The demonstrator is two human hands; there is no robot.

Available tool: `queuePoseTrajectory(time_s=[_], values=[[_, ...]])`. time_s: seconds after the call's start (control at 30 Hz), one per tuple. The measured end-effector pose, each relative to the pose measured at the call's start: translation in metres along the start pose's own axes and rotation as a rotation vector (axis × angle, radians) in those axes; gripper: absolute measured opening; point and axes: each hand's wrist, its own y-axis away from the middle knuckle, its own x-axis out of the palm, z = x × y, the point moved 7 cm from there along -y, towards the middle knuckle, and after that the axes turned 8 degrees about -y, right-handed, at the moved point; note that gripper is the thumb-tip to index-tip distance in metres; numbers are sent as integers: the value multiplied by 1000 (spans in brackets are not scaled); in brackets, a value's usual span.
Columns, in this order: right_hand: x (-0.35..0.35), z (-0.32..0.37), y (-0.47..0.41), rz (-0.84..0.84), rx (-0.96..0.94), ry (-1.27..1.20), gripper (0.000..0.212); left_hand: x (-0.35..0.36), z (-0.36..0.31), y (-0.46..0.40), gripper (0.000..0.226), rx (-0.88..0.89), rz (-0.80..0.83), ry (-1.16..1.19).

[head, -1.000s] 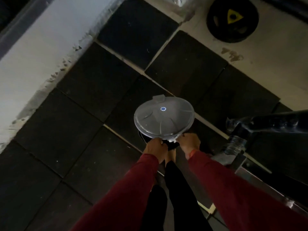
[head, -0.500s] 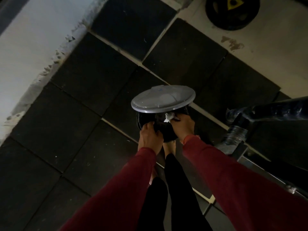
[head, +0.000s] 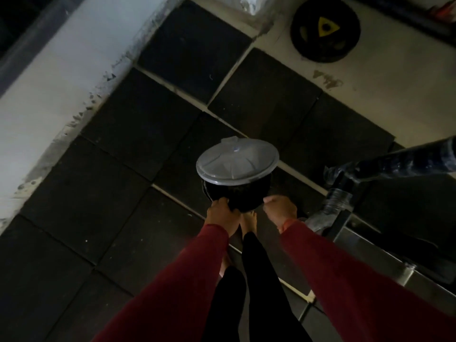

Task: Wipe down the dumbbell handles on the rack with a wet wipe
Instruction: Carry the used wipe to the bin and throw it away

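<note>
From the head camera, looking down, a person in dark red sleeves holds a black round container [head: 238, 197] out in front of them above the floor. A grey lid [head: 237, 163] sits on top of it, tilted up on the near side so a dark gap shows beneath its edge.

The left hand [head: 222, 214] grips the container's near-left rim, fingers curled over the edge. The right hand [head: 280, 209] sits at the near-right side of the container with its fingers curled inward; whether it is touching the container or pinching anything I cannot tell, since the fingertips are hidden and the light is poor. No wet wipe can be made out in this view.

Below the container a bare foot [head: 248, 222] stands on the dark rubber floor mats [head: 128, 134], with a black trouser leg [head: 256, 280] above it. To the right stands a metal frame [head: 345, 218] with a dark padded bar [head: 404, 161] wrapped in clear plastic; whether this belongs to the dumbbell rack is unclear, and no dumbbell handles are visible.

At the top right a black weight plate [head: 325, 29] with a yellow triangle at its centre lies flat on the pale floor [head: 394, 90]. A white wall [head: 49, 95] runs along the left, scuffed where it meets the mats.
</note>
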Motion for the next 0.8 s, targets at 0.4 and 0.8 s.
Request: queuePoseTrajectory(time_s=[0.4, 0.8], values=[[-191, 38, 159, -178, -196, -348, 27, -68, -164, 166, 41, 281, -2, -78], [-454, -56, 228, -614, -233, -453, 26, 42, -414, 262, 40, 625, -24, -173]])
